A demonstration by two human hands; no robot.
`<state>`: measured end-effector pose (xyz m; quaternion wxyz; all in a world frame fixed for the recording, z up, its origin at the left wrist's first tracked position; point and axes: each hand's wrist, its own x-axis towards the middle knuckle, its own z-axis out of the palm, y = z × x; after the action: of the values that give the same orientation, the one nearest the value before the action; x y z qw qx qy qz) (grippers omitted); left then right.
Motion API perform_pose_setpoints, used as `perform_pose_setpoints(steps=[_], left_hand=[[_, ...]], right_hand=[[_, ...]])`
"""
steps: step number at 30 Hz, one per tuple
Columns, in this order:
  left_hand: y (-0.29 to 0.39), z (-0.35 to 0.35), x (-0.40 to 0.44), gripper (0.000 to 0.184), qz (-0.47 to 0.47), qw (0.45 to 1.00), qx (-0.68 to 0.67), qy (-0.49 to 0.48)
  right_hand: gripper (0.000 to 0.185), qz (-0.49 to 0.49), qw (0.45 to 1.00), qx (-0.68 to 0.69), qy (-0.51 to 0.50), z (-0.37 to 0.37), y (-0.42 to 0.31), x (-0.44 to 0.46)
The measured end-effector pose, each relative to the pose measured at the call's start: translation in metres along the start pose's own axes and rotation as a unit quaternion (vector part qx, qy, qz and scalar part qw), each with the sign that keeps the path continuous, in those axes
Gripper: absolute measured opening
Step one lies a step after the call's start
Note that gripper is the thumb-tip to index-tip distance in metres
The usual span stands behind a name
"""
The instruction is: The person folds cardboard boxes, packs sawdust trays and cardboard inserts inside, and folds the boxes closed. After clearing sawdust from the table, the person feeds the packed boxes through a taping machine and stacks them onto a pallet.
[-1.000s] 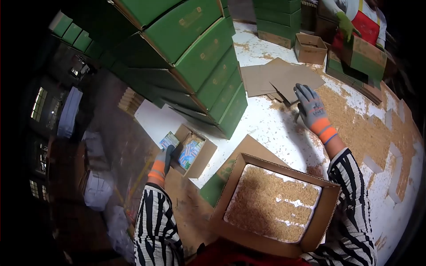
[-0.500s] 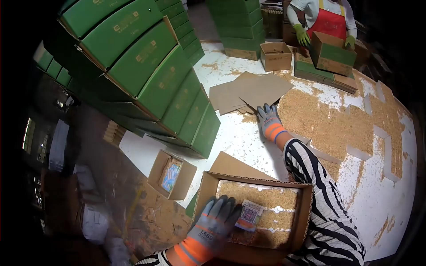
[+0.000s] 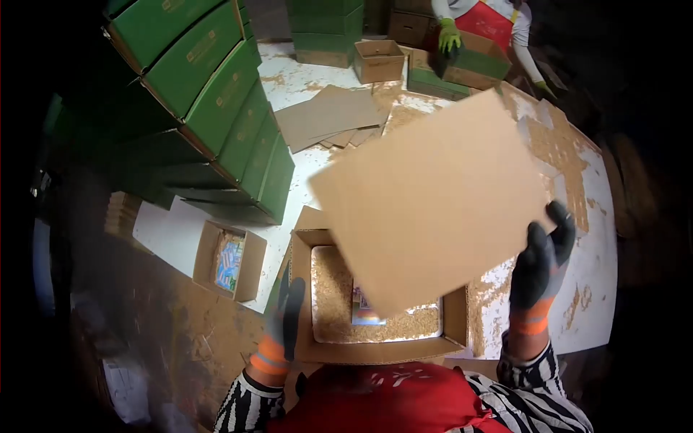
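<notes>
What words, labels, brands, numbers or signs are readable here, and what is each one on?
None can be read.
Green boxes: print too small.
Card in the open carton: print too small, and the cardboard sheet partly covers it.
Colourful cards in the small box: too blurred.
Red apron nearest the camera: whitish marking, no legible letters.

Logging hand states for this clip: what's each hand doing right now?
Left hand: open, blurred, at the carton's left side; contact can't be told.
Right hand: holding the cardboard sheet by its edge.
</notes>
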<state>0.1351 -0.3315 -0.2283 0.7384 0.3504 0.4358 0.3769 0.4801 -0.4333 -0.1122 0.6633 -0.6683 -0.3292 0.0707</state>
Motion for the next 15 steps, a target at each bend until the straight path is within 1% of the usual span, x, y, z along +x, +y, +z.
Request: perform_pose_setpoints(steps=[1, 2, 3, 4, 5, 6, 7, 8, 9, 10, 11, 12, 13, 14, 15], left_hand=[[-0.005, -0.006, 0.003, 0.052, -0.021, 0.998, -0.046, -0.027], [-0.01, -0.011, 0.004, 0.052, -0.045, 0.993, -0.091, -0.053], [-0.013, -0.012, 0.005, 0.052, -0.044, 0.991, -0.1, -0.077], [-0.011, -0.012, 0.007, 0.052, -0.044, 0.988, -0.102, -0.104], [-0.008, -0.01, 0.008, 0.051, -0.045, 0.985, -0.103, -0.131], [-0.004, -0.007, 0.009, 0.051, -0.045, 0.981, -0.104, -0.157], [0.012, 0.006, 0.002, 0.049, -0.067, 0.98, -0.111, -0.149], [0.021, 0.013, -0.003, 0.047, -0.091, 0.979, -0.115, -0.14], [0.015, 0.018, 0.006, 0.044, -0.04, 0.988, -0.073, -0.134], [0.013, 0.018, 0.005, 0.044, 0.042, 0.988, 0.025, -0.148], [0.013, 0.02, 0.003, 0.044, 0.124, 0.972, 0.122, -0.158], [0.015, 0.018, 0.002, 0.044, 0.148, 0.957, 0.178, -0.177], [0.017, 0.017, 0.002, 0.045, 0.175, 0.937, 0.232, -0.193], [0.019, 0.015, 0.002, 0.046, 0.204, 0.914, 0.282, -0.206], [0.018, 0.009, 0.005, 0.048, 0.204, 0.896, 0.305, -0.249]], right_hand=[[0.036, 0.044, 0.999, -0.015, -0.018, -0.001, -0.009, -0.04], [0.035, 0.106, 0.992, 0.068, -0.031, 0.003, -0.007, -0.067], [0.033, 0.116, 0.987, -0.081, -0.077, 0.001, -0.01, -0.085], [0.03, 0.107, 0.991, -0.043, -0.061, 0.01, -0.012, -0.099], [0.027, 0.07, 0.979, -0.148, -0.124, 0.003, -0.018, -0.1], [0.024, 0.032, 0.949, -0.251, -0.186, -0.005, -0.025, -0.099], [0.023, 0.055, 0.886, -0.377, -0.266, -0.005, -0.045, -0.094], [0.023, 0.024, 0.843, -0.419, -0.335, -0.009, -0.055, -0.092], [0.022, 0.004, 0.817, -0.438, -0.376, -0.014, -0.054, -0.091], [0.022, -0.016, 0.786, -0.456, -0.418, -0.017, -0.054, -0.088], [0.023, -0.05, 0.781, -0.475, -0.404, -0.013, -0.059, -0.086], [0.024, -0.085, 0.774, -0.492, -0.39, -0.004, -0.065, -0.082], [0.031, -0.109, 0.773, -0.485, -0.395, 0.008, -0.069, -0.079], [0.042, -0.143, 0.793, -0.419, -0.42, 0.02, -0.065, -0.074], [0.049, -0.184, 0.791, -0.379, -0.443, 0.032, -0.049, -0.072]])
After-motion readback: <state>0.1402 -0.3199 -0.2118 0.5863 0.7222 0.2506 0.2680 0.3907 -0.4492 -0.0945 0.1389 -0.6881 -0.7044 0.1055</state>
